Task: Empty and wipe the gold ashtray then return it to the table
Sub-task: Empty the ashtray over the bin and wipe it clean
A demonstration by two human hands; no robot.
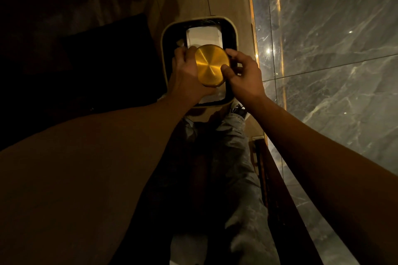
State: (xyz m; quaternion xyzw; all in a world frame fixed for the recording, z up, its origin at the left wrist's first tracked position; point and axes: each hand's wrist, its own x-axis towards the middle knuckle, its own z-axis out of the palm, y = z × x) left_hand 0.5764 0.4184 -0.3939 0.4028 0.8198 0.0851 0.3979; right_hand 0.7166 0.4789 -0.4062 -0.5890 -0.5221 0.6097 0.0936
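Ashtray (212, 65) is upside down over the trash bin (164, 49), base facing you. Left hand (187, 75) grips its side; right hand (243, 75) fingers (225, 69) pinch the opposite edge. You're mid-emptying, I judge; wiping and returning it are still left.

Dim warm light is falling across a beige tiled floor (226, 0), while a glossy grey marble wall (333, 49) is reflecting 2 small lamps beside a glowing gold strip (252, 17).

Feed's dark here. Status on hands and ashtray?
Both hands, left and right, grip ashtray. Flat gold face up, over open bin. Nothing blocking.
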